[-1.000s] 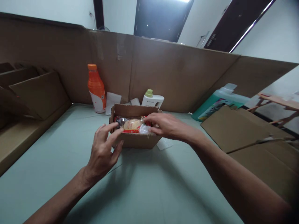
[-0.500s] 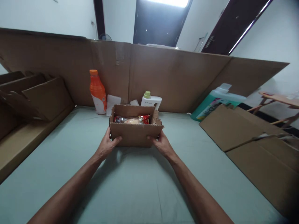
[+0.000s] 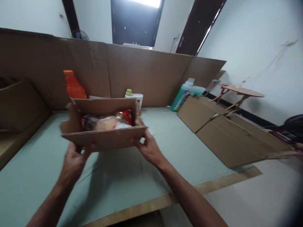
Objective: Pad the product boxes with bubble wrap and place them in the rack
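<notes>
Held off the pale green table top [image 3: 165, 132], a small cardboard box [image 3: 104, 138] is seen in plain brown board, open at the top, its flaps up and its front wall slightly tilted toward the camera. It is carried in front of the person, left of the middle of the view, with its shadow thrown on the surface below. Inside it a clear-wrapped snack packet [image 3: 106, 122] is packed — pale biscuit-like rounds at the middle, a red end at the right, a dark end at the left; its print is blurred and cannot be read.

The box is gripped at both lower front corners. The left hand [image 3: 74, 159] is closed under the left corner, fingers curled beneath the base; the right hand [image 3: 148, 148] is clamped on the right corner, thumb on the front wall, the other fingers hidden behind it.

Just behind the box an orange bottle [image 3: 73, 86] with an orange cap is partly hidden by the back flap, and a white bottle [image 3: 134, 96] with a pale green cap is stood beside it. A tall cardboard wall [image 3: 146, 75] is set along the far edge. Farther right — well apart — a green jug [image 3: 186, 94] is leaned against that wall, next to flattened cardboard sheets [image 3: 227, 135], and a small round wooden table [image 3: 241, 93] is placed by the white wall.
</notes>
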`<state>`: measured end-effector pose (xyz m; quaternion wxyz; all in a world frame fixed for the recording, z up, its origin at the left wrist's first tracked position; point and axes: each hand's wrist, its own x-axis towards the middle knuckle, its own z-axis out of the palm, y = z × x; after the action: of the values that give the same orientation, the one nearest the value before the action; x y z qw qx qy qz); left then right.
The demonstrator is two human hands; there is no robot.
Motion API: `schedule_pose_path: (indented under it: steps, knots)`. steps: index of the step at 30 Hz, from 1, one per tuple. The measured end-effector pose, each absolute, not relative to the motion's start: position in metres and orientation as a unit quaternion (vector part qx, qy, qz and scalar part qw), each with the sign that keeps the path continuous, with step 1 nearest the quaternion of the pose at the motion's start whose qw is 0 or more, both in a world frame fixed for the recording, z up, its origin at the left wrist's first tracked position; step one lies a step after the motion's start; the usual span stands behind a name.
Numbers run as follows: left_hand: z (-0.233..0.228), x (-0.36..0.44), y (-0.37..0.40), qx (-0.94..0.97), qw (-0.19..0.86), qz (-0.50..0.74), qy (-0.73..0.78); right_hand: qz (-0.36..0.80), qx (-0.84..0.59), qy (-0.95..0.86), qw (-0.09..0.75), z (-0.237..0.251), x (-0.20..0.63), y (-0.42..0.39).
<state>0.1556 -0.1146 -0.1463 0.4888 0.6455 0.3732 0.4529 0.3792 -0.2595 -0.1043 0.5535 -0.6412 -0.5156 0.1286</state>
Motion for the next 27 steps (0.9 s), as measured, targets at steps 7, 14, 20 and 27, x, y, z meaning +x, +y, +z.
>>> schedule_pose_path:
  steps: [7,14,20,27]
  knots:
    - [-0.173,0.158,-0.146,0.653,0.532,0.358,0.403,0.079,-0.694,-0.488,0.523,-0.153,0.369,-0.331]
    - [-0.181,0.138,-0.155,0.623,0.577,0.318,0.421,0.064,-0.699,-0.511,0.497,-0.200,0.372,-0.349]
    - [-0.192,0.139,-0.175,0.592,0.604,0.346,0.406,0.241,-0.619,-0.518,0.539,-0.206,0.403,-0.328]
    - [-0.193,0.160,-0.179,0.617,0.582,0.361,0.387,0.259,-0.579,-0.519,0.572,-0.201,0.424,-0.317]
